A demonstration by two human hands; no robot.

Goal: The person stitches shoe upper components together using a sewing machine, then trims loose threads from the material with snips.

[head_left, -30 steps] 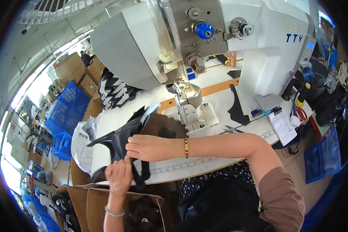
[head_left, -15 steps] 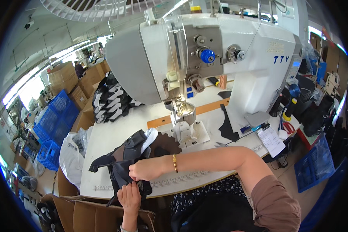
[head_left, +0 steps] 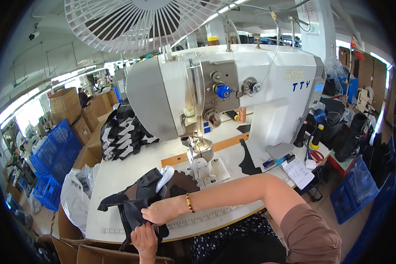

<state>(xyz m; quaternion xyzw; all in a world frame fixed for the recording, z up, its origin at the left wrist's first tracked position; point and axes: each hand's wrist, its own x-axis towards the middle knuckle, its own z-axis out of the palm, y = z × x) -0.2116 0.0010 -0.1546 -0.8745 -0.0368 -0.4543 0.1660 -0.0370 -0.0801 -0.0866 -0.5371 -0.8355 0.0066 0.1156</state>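
A black sewn piece (head_left: pixel 134 210) with brown mesh parts and a white strip lies across the left front of the table, partly over its edge. My right hand (head_left: pixel 162 210), a gold bracelet at its wrist, is closed on the near part of the black cloth. Just below it my left hand (head_left: pixel 144 238) is also closed, its fingers pinching the same cloth at the table edge. The two hands nearly touch; what lies between the fingertips is hidden. Beyond them stands a white sewing machine (head_left: pixel 268 72), its presser foot (head_left: pixel 202 168) to the right of the piece.
A stack of black and white cut pieces (head_left: pixel 121 136) sits at the back left. Right of the machine bed lie a black cut piece (head_left: pixel 247 160), a notepad (head_left: pixel 298 171) and red-handled scissors (head_left: pixel 317 155). Cardboard boxes and a white plastic bag (head_left: pixel 75 196) flank the table's left side.
The view has tilted up, so the fan shows more and the machine sits lower. Both hands keep their hold on the black piece, with little other movement.
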